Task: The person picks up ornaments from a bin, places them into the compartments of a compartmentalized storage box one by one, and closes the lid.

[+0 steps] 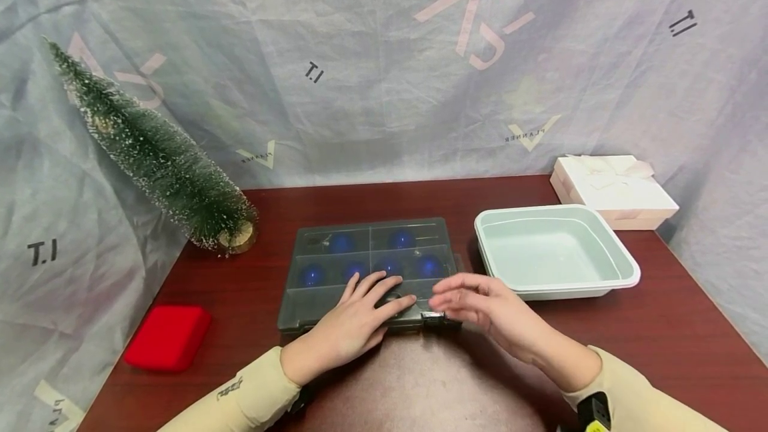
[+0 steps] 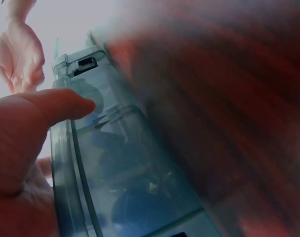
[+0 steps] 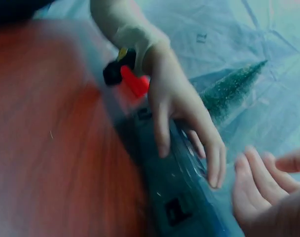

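Observation:
A dark translucent divided case [image 1: 327, 295] lies closed near the middle of the table, several blue balls [image 1: 312, 276] visible in its compartments. My left hand [image 1: 351, 322] rests on the lid near the front edge, fingers spread. In the left wrist view its thumb [image 2: 66, 106] lies along the case's front side [image 2: 115, 153]. My right hand [image 1: 492, 312] hovers at the case's front right corner beside a black latch [image 1: 433, 317], fingers slightly bent and holding nothing. The right wrist view shows the left hand [image 3: 182, 101] over the case [image 3: 165, 173], the right hand's fingers [image 3: 261, 180] apart from it.
A pale green tray [image 1: 558, 252] stands to the right, with a white gift box [image 1: 624, 192] behind it. At the left are a small snowy tree [image 1: 162, 159] and a red box [image 1: 168, 337]. A printed grey cloth [image 1: 360, 85] hangs behind the table.

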`<state>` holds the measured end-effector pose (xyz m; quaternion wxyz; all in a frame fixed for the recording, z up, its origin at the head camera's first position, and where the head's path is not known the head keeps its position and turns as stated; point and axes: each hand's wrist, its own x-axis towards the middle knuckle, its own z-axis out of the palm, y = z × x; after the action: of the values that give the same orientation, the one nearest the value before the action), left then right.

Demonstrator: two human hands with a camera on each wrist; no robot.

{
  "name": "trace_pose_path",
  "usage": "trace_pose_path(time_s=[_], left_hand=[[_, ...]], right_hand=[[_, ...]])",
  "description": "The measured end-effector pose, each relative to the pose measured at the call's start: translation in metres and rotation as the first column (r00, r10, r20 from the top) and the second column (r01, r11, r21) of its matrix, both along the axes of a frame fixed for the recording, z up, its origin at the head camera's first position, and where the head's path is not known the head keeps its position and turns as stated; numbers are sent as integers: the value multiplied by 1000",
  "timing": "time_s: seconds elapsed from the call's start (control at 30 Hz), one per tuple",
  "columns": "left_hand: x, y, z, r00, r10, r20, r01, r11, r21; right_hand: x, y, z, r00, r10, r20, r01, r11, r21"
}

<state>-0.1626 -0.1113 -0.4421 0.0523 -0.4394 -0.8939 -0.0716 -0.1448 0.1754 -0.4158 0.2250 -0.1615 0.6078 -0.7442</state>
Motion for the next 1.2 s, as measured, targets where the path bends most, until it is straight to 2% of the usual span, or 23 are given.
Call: trace_pose_path(time_s=[0.03, 0.07, 0.13, 0.2, 0.3, 0.47, 0.6, 0.8, 0.97, 1.2], left_hand=[[0, 0, 0, 1000, 0, 1, 0, 1000, 2], [0, 0, 0, 1000, 0, 4, 0, 1000, 4], [1, 0, 0, 1000, 3, 17, -3, 1000, 7], [1, 1, 0, 1000, 8, 28, -8, 1000, 9], [2, 1, 0, 999, 12, 36, -12, 1000, 9], [2, 1, 1, 999, 12, 34, -13, 1000, 9], [2, 0, 2, 999, 13, 37, -13, 1000, 8], [1, 0, 3, 999, 16, 36, -15, 1000, -1], [1, 0, 2, 1000, 14, 21, -14, 1000, -1], [2, 1, 2, 1000, 9, 11, -9, 1000, 2]], right_hand=[[2, 0, -1, 994, 74, 74, -71, 996, -53], [3, 1, -2, 979, 143, 143, -131, 987, -88], [6, 1, -8, 934, 257, 248, -231, 964, -131], [10, 1, -16, 887, 324, 328, -288, 945, -155], [14, 1, -29, 839, 367, 401, -317, 930, -187], [19, 1, -46, 794, 391, 465, -289, 917, -277], [22, 2, -57, 780, 381, 496, -229, 912, -341], [26, 1, -66, 783, 365, 503, -163, 902, -401], [27, 1, -68, 783, 347, 516, -126, 901, -415], [30, 0, -69, 783, 316, 536, -98, 913, -395]])
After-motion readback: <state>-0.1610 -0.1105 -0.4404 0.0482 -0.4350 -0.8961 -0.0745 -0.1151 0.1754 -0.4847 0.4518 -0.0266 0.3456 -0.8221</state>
